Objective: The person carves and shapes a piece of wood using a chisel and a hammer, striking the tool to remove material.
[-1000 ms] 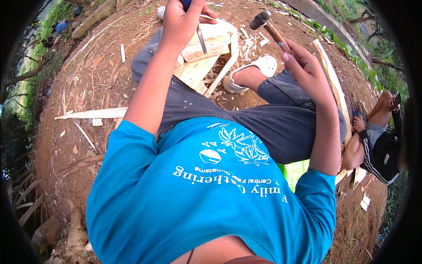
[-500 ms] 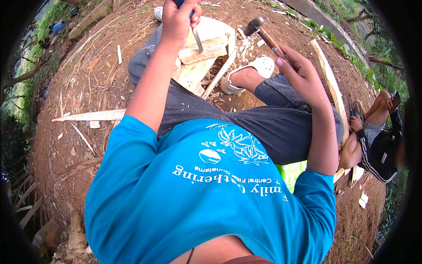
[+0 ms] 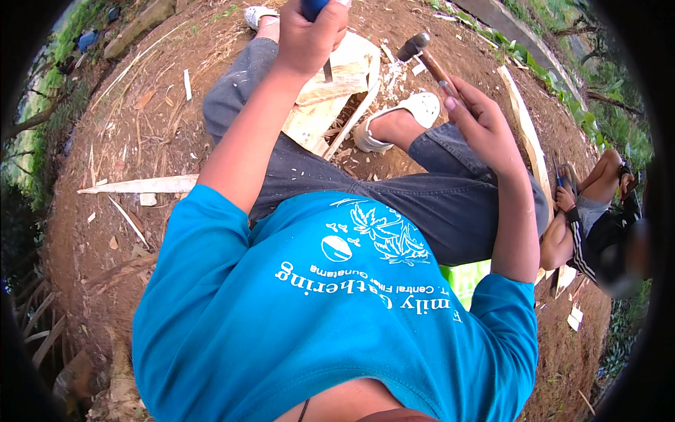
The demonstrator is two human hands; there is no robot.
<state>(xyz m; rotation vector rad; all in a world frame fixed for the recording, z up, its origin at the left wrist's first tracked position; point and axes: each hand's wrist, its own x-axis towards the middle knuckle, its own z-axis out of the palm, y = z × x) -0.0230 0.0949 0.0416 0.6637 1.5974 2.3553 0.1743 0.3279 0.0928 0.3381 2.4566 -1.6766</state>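
- bare brown earth (image 3: 162, 148) spreads beneath everything, littered with pale shavings.
- a blue t-shirt (image 3: 337, 302) with white print covers the person's torso, filling the lower middle.
- dark trousers (image 3: 436, 204) cover the bent legs, spread either side of the work.
- another person (image 3: 598, 218) sits at the far right, in a dark top with white stripes on the sleeve.
- a pale wood block (image 3: 306, 130) lies on the ground between the legs, ahead of the torso.
- a long pale wood strip (image 3: 524, 123) lies on the earth beyond the right hand.
- the left hand (image 3: 309, 42) is over the block, its fingers wrapped tightly around a blue handle.
- the right hand (image 3: 481, 126) is raised to the right of the block, its fingers closed on a wooden shaft.
- a white clog (image 3: 423, 107) is on the right foot, just beside the block.
- a smaller wood piece (image 3: 337, 88) rests on top of the block, under the left hand.
- the hammer (image 3: 434, 68), in the right hand, has its dark head up and leftward, well apart from the chisel.
- the chisel (image 3: 328, 71), in the left hand, points its blade down at the smaller wood piece; whether the tip touches, i cannot tell.
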